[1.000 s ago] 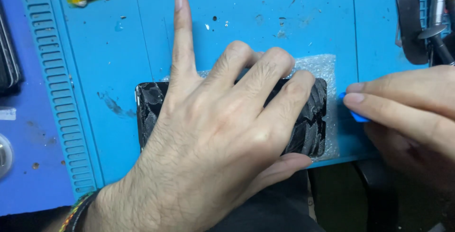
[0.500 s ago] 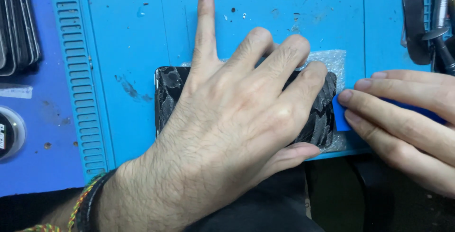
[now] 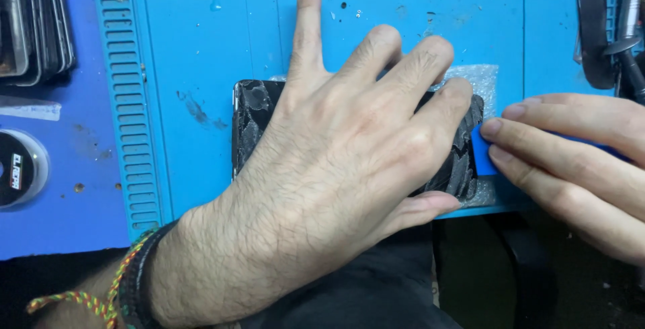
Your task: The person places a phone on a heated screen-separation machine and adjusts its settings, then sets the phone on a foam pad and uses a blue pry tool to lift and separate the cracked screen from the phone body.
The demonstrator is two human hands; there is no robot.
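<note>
Cracked black glass lies under your left hand [image 3: 336, 168], which is spread wide and flat over the phone [image 3: 252, 127], index finger stretched past its far edge onto the blue mat [image 3: 201, 47]. At the phone's right end, your right hand [image 3: 578, 161] pinches a thin blue pick [image 3: 482, 151] against the edge. Beneath that end sits a scrap of bubble wrap [image 3: 477, 77]. Treat the phone as stiff but brittle and shard-prone: press on its middle and pry only at the rim.

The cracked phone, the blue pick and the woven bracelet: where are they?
cracked phone [image 3: 254, 122], head view, its bare left end.
blue pick [image 3: 482, 155], head view, the tip at the phone's right edge.
woven bracelet [image 3: 124, 276], head view, the band on the left wrist.
</note>
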